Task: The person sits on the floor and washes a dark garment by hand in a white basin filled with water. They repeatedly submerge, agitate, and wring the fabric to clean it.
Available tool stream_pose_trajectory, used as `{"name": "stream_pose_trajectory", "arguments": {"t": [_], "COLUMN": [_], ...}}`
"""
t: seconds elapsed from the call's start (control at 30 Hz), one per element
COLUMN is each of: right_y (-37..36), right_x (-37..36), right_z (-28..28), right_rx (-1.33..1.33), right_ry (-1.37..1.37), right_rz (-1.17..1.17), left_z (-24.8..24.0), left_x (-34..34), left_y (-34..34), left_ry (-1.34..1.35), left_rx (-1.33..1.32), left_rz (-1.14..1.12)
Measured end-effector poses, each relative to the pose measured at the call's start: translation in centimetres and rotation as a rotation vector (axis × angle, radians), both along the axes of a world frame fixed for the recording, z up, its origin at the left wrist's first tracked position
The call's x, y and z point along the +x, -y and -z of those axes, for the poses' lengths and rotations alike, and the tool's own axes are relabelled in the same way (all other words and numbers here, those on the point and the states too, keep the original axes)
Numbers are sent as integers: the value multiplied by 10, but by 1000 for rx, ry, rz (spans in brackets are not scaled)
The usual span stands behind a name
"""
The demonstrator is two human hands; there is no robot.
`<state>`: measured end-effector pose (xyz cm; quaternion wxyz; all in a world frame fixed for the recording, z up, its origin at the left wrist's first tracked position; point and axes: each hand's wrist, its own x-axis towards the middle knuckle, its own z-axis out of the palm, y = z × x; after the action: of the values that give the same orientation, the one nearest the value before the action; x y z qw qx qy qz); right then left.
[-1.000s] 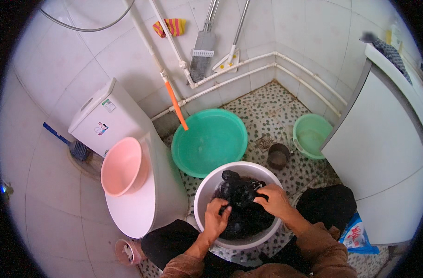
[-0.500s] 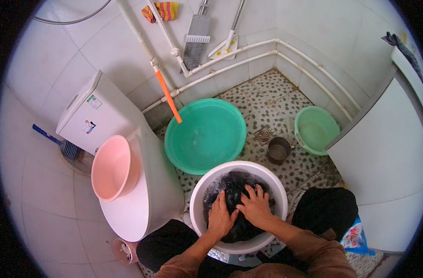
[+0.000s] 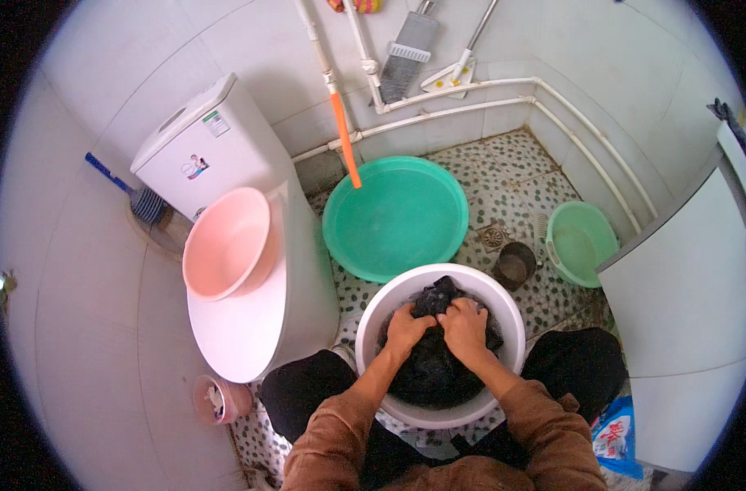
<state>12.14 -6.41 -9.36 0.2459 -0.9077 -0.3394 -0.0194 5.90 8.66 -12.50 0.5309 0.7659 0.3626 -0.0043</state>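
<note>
A white round basin (image 3: 371,317) stands on the pebbled floor between my knees. Inside it lies a wet black garment (image 3: 434,368). My left hand (image 3: 406,326) and my right hand (image 3: 465,325) sit side by side on the garment, fingers closed around a bunched fold of the cloth near the basin's far side. Brown sleeves cover both forearms.
A large teal basin (image 3: 397,217) lies just beyond the white one, with an orange-handled hose end over it. A pink basin (image 3: 226,243) rests on the closed toilet lid (image 3: 234,327) at left. A small green basin (image 3: 581,243) and a dark cup (image 3: 514,266) stand right, beside a white cabinet (image 3: 684,311).
My hands have drawn together from apart and now grip a bunch of the black garment at the basin's far side. The view has tilted downward slightly.
</note>
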Motion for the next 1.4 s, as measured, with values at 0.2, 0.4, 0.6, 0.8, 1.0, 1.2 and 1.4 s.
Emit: {"name": "stream_pose_trajectory", "arguments": {"t": [0.2,0.4,0.6,0.8,1.0,1.2,1.4], "right_y": [13,48,98,86,66,34,32], "right_x": [11,-11,-9,-27,-39,-17,-17], "right_z": [0,-83,-78,-56,-25,-15,2], "right_rx": [529,623,416,310,-172,-216,-59], "right_ry": [-136,-280,-706,-407,-228,-62,-39], "right_rz": [-46,-172,-88,10,-221,-176,-63], "left_z": [-45,-127,-124,-123,-86,-60,-41], "left_x": [-10,-49,-94,-99,-72,-28,-20], "left_y": [16,28,40,51,54,27,22], "left_ry": [395,687,697,368,34,81,167], "left_rx": [-153,346,624,747,812,658,590], "left_rz": [-63,230,637,470,516,397,243]}}
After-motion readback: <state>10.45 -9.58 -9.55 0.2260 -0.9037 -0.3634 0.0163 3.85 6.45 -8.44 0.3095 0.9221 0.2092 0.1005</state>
